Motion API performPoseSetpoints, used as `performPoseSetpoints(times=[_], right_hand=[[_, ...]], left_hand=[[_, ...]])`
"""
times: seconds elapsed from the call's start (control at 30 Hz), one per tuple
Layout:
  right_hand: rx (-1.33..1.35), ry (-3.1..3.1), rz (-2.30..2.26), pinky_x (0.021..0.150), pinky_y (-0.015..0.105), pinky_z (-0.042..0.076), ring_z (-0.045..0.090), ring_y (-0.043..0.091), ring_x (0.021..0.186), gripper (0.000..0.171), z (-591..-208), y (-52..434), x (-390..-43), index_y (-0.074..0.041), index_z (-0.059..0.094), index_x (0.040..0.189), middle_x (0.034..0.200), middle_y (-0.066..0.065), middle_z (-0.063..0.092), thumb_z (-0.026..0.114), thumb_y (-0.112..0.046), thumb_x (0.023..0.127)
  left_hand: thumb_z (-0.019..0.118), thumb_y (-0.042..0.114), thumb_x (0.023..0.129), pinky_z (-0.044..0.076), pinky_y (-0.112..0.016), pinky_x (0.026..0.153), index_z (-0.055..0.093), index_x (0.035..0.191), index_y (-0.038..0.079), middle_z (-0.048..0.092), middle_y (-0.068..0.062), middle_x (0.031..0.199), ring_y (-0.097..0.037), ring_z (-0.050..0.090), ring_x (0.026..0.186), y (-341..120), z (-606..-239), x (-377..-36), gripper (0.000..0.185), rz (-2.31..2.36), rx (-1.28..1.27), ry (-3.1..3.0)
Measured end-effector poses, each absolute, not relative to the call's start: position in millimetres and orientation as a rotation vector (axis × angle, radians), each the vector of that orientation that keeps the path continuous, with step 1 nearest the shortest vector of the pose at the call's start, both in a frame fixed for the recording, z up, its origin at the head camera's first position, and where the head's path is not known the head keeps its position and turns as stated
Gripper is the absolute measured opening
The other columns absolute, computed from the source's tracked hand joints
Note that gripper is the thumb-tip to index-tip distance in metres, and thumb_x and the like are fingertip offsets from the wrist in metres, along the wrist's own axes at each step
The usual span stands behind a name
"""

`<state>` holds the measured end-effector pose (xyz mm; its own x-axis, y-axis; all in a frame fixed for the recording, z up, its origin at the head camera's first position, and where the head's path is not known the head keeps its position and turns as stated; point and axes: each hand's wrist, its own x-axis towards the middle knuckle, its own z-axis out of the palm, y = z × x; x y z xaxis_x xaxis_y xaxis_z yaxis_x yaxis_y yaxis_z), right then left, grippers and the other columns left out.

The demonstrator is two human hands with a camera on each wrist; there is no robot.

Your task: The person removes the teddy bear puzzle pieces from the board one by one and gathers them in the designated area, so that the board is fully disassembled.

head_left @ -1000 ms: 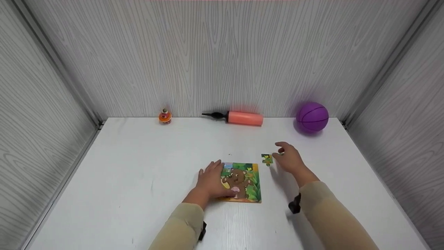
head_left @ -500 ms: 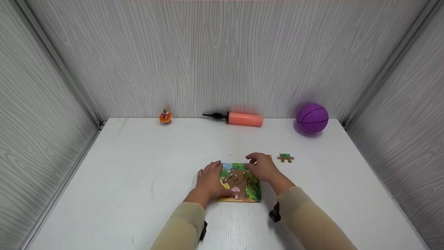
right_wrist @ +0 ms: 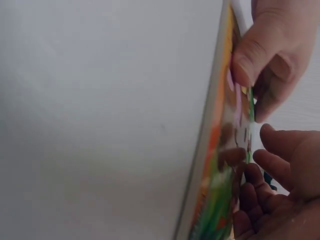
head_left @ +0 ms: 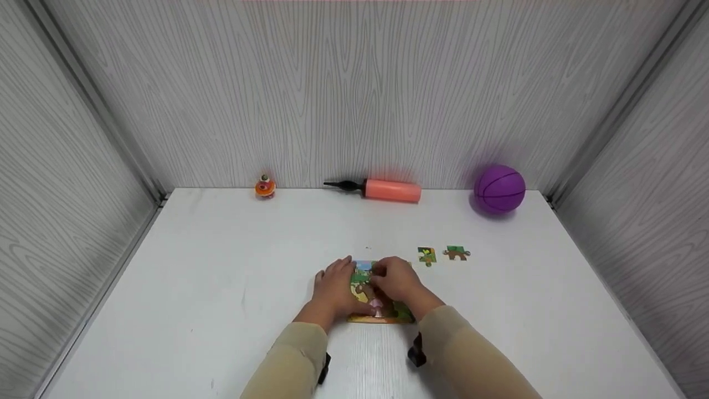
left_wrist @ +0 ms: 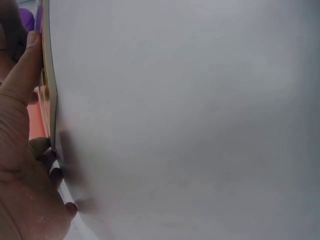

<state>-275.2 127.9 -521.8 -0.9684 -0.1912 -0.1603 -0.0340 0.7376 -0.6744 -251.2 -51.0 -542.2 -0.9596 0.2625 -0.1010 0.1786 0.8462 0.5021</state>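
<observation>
A square jigsaw puzzle [head_left: 363, 318] with a bear picture lies flat on the white table, its right half largely covered by my right hand. My left hand [head_left: 334, 289] holds the puzzle by its left side; the thumb [right_wrist: 244, 70] rests on the picture, while the other fingers reach along the outer edge. Over the upper middle of the puzzle is my right hand [head_left: 400, 281], with thumb and index fingertip close to the surface and slightly apart. No piece shows between them in the right wrist view. Two loose pieces, one green-yellow [head_left: 427, 255] and one green-brown [head_left: 456, 252], lie beyond the puzzle to the right.
Along the back wall stand a small orange-and-pink figurine [head_left: 265, 187], a coral hand pump [head_left: 392, 190] with a black nozzle, and a purple ball [head_left: 500, 189]. Grey wood-grain panels [head_left: 354, 88] enclose the table [head_left: 221, 266] at the back and sides.
My right hand has come leftward from the loose pieces to the puzzle's upper middle, uncovering both pieces on the table. My left hand keeps its place on the puzzle.
</observation>
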Motion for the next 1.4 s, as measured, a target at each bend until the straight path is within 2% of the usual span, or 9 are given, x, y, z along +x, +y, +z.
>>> performPoseSetpoints(times=[0.17,0.4,0.67,1.13,1.23,1.4], right_hand=[[-0.145,2.786,-1.030,0.097,0.046,0.057,0.067,0.024,0.104,0.024,-529,124,-273,-0.006,0.079,0.119,0.111,0.008,0.075,0.078,-0.018,0.098],[-0.134,2.805,-1.029,0.097,0.045,0.056,0.067,0.023,0.106,0.022,-534,124,-273,-0.008,0.081,0.115,0.110,0.005,0.075,0.080,-0.017,0.095],[-0.061,2.776,-1.068,0.096,0.044,0.056,0.065,0.022,0.101,0.019,-535,122,-273,-0.010,0.080,0.114,0.108,0.004,0.072,0.079,-0.018,0.096],[-0.016,2.767,-1.216,0.087,0.043,0.056,0.063,0.021,0.091,0.010,-540,123,-271,-0.015,0.075,0.101,0.095,0.000,0.069,0.082,-0.015,0.094],[-0.037,2.767,-1.281,0.089,0.044,0.056,0.065,0.019,0.091,0.018,-541,124,-269,-0.014,0.073,0.105,0.095,-0.002,0.070,0.083,-0.013,0.091],[-0.069,2.740,-1.354,0.089,0.042,0.058,0.069,0.016,0.091,0.038,-541,127,-269,-0.010,0.068,0.123,0.097,-0.002,0.073,0.085,-0.010,0.089]], left_hand=[[0.092,0.067,0.068,0.020,-0.063,0.124,0.038,0.163,0.007,0.032,-0.009,0.171,-0.033,0.027,0.158,-52,-541,-251,0.125,0.752,0.346,2.858],[0.093,0.067,0.068,0.022,-0.062,0.123,0.039,0.162,0.007,0.034,-0.010,0.170,-0.034,0.027,0.157,-52,-542,-250,0.124,0.754,0.355,2.868],[0.093,0.066,0.068,0.023,-0.061,0.123,0.037,0.163,0.007,0.033,-0.011,0.170,-0.034,0.028,0.156,-53,-542,-250,0.125,0.754,0.351,2.860],[0.093,0.065,0.069,0.020,-0.061,0.124,0.036,0.164,0.008,0.032,-0.010,0.171,-0.034,0.026,0.157,-52,-543,-250,0.125,0.766,0.339,2.856],[0.093,0.064,0.070,0.020,-0.061,0.124,0.036,0.164,0.009,0.032,-0.010,0.171,-0.034,0.026,0.158,-52,-542,-250,0.124,0.777,0.336,2.847],[0.094,0.062,0.070,0.019,-0.061,0.124,0.037,0.164,0.010,0.032,-0.010,0.171,-0.034,0.025,0.158,-52,-539,-248,0.122,0.796,0.323,2.839]])
